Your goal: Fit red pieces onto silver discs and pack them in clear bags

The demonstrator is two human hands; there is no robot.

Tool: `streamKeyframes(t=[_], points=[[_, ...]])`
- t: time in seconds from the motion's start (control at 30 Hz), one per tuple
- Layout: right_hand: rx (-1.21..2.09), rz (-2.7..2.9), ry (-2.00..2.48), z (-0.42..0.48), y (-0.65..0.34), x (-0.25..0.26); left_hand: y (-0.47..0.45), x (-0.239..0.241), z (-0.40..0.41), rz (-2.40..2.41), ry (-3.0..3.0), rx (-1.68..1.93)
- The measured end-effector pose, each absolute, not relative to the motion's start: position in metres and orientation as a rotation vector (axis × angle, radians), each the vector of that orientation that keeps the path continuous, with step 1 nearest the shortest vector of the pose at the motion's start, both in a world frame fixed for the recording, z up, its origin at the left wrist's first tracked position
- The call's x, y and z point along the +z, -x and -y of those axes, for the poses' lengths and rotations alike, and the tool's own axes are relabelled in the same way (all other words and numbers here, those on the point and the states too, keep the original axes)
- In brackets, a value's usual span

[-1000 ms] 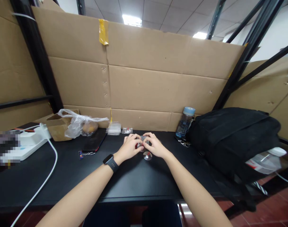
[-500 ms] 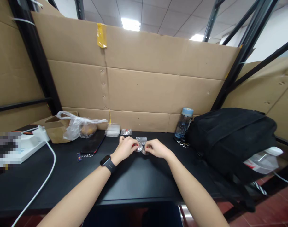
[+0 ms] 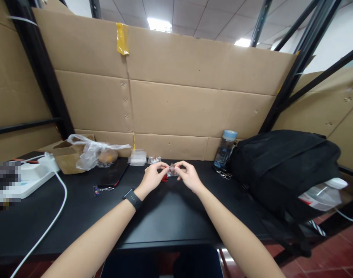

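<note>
My left hand point(image 3: 152, 178) and my right hand point(image 3: 187, 175) meet above the middle of the black table point(image 3: 170, 216). Both pinch a small clear plastic bag point(image 3: 172, 171) between fingertips, one at each end. A small red item point(image 3: 164, 178) shows just under my left fingers; whether it is held or lies on the table I cannot tell. A black watch point(image 3: 132, 198) sits on my left wrist.
A black backpack point(image 3: 283, 170) fills the table's right side, a blue-capped bottle point(image 3: 226, 148) beside it. At the back left lie a plastic bag with food point(image 3: 99, 154), a cardboard box point(image 3: 64, 156), a phone point(image 3: 112, 173), a keychain point(image 3: 102, 189), a white power strip with cable point(image 3: 34, 177). Cardboard walls stand behind.
The round metal pieces my hands touched on the table are out of sight. Both hands have lifted slightly and now pinch the small clear bag between them.
</note>
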State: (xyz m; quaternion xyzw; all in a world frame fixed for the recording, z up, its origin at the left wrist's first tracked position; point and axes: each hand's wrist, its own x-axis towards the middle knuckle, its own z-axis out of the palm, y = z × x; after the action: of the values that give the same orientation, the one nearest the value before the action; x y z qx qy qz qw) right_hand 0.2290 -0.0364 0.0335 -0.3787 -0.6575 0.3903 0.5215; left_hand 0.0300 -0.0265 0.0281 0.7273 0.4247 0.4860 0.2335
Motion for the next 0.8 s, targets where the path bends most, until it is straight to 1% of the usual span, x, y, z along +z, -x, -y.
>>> streamKeyframes(t=[0.17, 0.33, 0.47, 0.57, 0.63, 0.8], points=[[1.197, 1.429, 0.830, 0.043, -0.218, 0.030, -0.033, 0.025, 0.026, -1.085, -1.966, 1.335], [1.300, 1.423, 0.788, 0.044, -0.231, 0.038, -0.035, 0.026, 0.031, -1.091, -2.025, 1.304], [1.368, 1.463, 0.785, 0.045, -0.235, 0.040, -0.039, 0.030, 0.036, -1.247, -2.179, 1.295], [1.310, 1.478, 0.787, 0.043, -0.237, 0.041, -0.040, 0.030, 0.036, -1.417, -2.323, 1.249], [1.216, 1.463, 0.805, 0.039, -0.243, 0.044, -0.040, 0.025, 0.033, -1.469, -2.471, 1.147], [0.972, 1.403, 0.920, 0.026, -0.271, 0.050, -0.039, 0.006, 0.023, -1.366, -2.860, 0.682]])
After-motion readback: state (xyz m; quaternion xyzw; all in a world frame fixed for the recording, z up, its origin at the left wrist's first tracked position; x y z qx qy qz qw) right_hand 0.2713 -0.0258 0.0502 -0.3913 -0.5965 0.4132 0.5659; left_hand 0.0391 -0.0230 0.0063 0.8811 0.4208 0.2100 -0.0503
